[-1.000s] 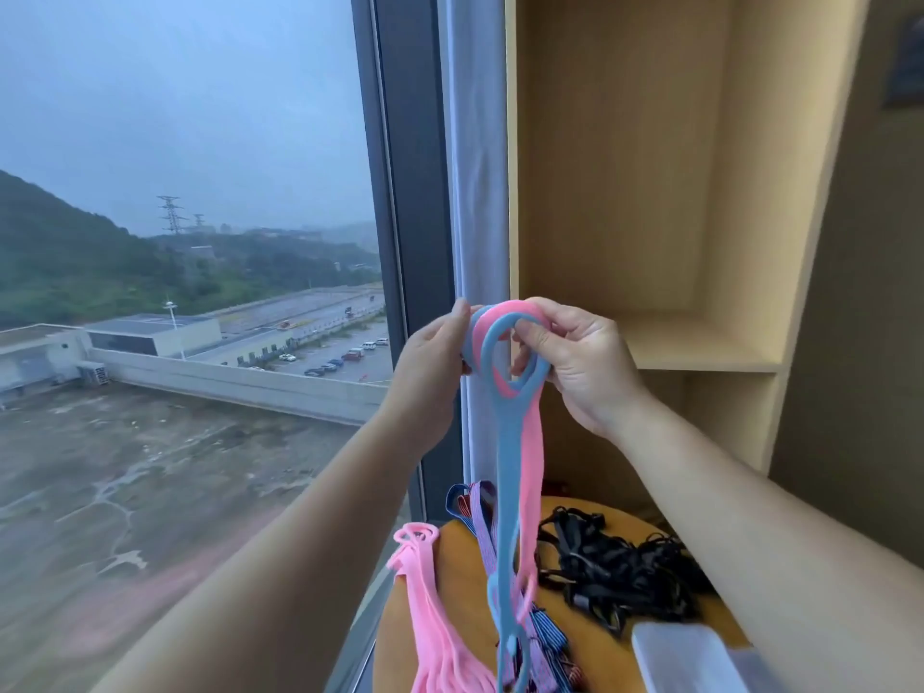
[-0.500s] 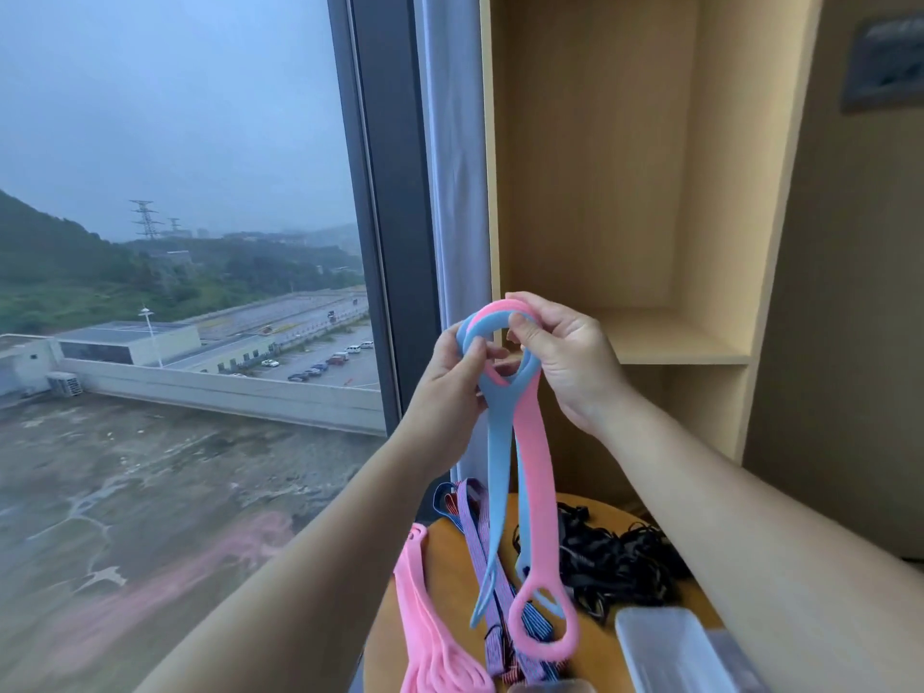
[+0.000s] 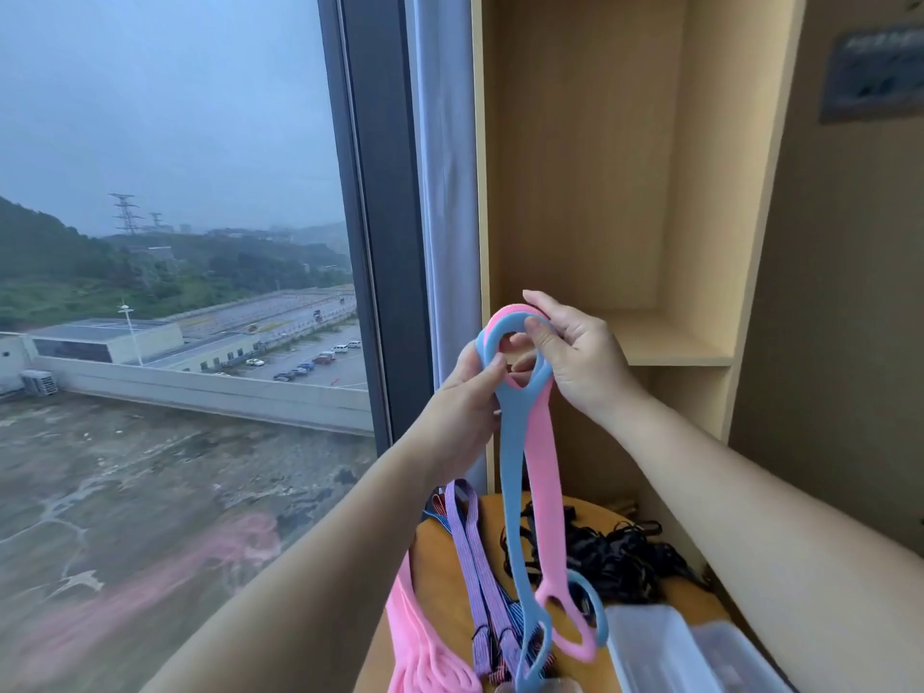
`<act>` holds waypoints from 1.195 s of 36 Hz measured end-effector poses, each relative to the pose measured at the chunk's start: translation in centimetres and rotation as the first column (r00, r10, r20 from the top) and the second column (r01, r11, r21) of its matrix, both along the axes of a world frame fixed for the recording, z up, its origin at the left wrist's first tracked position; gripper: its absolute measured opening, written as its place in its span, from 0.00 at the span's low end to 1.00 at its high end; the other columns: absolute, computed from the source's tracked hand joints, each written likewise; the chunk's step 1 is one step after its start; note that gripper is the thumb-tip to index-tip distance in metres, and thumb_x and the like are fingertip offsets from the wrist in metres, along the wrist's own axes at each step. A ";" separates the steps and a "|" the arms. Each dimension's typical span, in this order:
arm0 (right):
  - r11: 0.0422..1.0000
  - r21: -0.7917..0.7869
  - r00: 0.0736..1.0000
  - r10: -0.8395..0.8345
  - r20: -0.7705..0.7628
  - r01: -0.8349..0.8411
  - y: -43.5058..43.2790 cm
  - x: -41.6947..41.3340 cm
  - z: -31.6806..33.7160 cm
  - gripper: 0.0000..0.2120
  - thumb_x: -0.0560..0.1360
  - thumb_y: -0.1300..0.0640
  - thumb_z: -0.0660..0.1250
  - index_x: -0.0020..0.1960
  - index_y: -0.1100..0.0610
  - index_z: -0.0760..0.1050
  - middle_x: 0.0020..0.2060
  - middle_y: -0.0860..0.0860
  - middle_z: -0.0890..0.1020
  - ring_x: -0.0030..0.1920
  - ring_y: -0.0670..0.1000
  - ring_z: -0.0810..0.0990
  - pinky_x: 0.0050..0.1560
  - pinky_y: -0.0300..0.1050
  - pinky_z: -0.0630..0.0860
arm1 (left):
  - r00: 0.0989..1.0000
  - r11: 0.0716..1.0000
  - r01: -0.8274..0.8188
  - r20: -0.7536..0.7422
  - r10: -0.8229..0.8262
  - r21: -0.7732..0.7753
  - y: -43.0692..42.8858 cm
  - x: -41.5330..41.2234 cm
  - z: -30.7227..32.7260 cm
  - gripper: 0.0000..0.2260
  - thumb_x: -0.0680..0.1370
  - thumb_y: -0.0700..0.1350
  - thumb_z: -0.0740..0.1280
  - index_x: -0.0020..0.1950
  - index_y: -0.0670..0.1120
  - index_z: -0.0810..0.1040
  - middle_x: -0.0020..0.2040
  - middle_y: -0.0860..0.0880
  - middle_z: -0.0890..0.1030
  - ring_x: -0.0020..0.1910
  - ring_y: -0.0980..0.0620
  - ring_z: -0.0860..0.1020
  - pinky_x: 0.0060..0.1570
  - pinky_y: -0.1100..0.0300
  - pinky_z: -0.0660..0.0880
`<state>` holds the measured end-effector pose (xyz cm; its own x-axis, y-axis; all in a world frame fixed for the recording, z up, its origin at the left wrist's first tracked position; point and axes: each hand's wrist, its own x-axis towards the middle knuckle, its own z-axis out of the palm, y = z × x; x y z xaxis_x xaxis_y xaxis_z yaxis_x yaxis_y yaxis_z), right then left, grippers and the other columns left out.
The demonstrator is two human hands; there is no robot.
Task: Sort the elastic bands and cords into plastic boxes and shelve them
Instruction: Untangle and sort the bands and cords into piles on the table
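I hold a blue elastic band [image 3: 512, 472] and a pink elastic band [image 3: 542, 472] together at chest height, their loop ends stacked. My left hand [image 3: 467, 402] pinches the left side of the top loops. My right hand [image 3: 575, 357] pinches the right side. The bands hang straight down over a round wooden table [image 3: 440, 582], lower loops near its surface. On the table lie purple striped cords [image 3: 475, 552], a black cord tangle [image 3: 615, 557] and more pink bands [image 3: 425, 652] at the left edge. Clear plastic boxes [image 3: 665, 652] sit at the bottom right.
A light wooden shelf unit [image 3: 665, 342] stands right behind my hands, its board level with them. A tall window [image 3: 175, 292] with a dark frame and a pale curtain [image 3: 445, 192] fills the left side.
The two bands now hang aligned side by side with the lower loops together. My hands shifted slightly on the top loops; the view tilted down a little.
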<state>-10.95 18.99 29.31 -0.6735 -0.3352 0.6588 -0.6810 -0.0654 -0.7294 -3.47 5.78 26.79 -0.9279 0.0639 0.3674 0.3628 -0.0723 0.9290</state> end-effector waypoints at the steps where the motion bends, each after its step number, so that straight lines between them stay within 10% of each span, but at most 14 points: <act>1: 1.000 -0.012 1.000 -0.009 -0.019 0.009 0.1 0.0 0.1 0.18 0.81 0.56 0.62 0.70 0.56 0.72 0.53 0.48 0.82 0.45 0.44 0.85 0.42 0.31 0.78 | 1.000 1.000 0.018 0.005 -0.018 0.009 0.0 0.0 0.1 0.17 0.78 0.57 0.63 0.66 0.55 0.69 0.60 0.46 0.79 0.61 0.45 0.78 0.64 0.47 0.74; 5: 0.997 -0.062 0.996 -0.046 -0.073 0.041 0.3 0.4 0.4 0.12 0.80 0.55 0.64 0.62 0.53 0.79 0.45 0.40 0.84 0.39 0.46 0.85 0.30 0.37 0.79 | 0.989 0.987 0.148 0.014 -0.149 0.069 -0.4 0.0 0.3 0.11 0.81 0.56 0.61 0.60 0.55 0.76 0.59 0.43 0.77 0.57 0.41 0.77 0.64 0.42 0.72; 10: 0.997 -0.079 0.993 -0.026 -0.118 0.017 0.1 0.7 1.0 0.11 0.79 0.56 0.65 0.60 0.50 0.78 0.43 0.36 0.84 0.40 0.47 0.85 0.40 0.34 0.79 | 0.979 0.978 0.201 0.033 -0.203 0.055 -0.7 -0.1 1.0 0.15 0.72 0.63 0.67 0.52 0.56 0.77 0.61 0.48 0.76 0.55 0.48 0.78 0.60 0.50 0.73; 20: 0.926 0.077 0.751 -0.248 -0.612 0.369 0.4 -0.4 0.3 0.18 0.78 0.63 0.65 0.67 0.63 0.75 0.53 0.58 0.77 0.49 0.47 0.76 0.48 0.35 0.78 | 0.995 0.996 0.036 0.088 -0.043 0.080 -1.4 -1.2 1.3 0.21 0.75 0.64 0.60 0.58 0.50 0.72 0.58 0.37 0.81 0.56 0.39 0.81 0.54 0.49 0.78; 37: 0.903 0.207 0.922 -0.341 -0.183 0.375 1.6 -2.5 1.8 0.09 0.78 0.63 0.64 0.53 0.57 0.82 0.37 0.49 0.80 0.33 0.43 0.75 0.39 0.41 0.71 | 0.865 0.853 -0.500 0.030 0.502 0.148 -5.3 -3.9 0.3 0.17 0.83 0.56 0.55 0.52 0.43 0.71 0.42 0.43 0.85 0.39 0.43 0.83 0.51 0.42 0.78; 43: 0.754 0.262 0.793 -0.527 -0.306 0.602 1.5 -2.7 3.0 0.09 0.78 0.59 0.63 0.51 0.57 0.82 0.43 0.53 0.83 0.43 0.58 0.80 0.46 0.49 0.79 | 0.775 0.789 -0.614 -0.173 0.608 0.027 -5.9 -3.7 1.5 0.17 0.84 0.54 0.54 0.48 0.43 0.73 0.37 0.50 0.84 0.36 0.55 0.82 0.36 0.64 0.77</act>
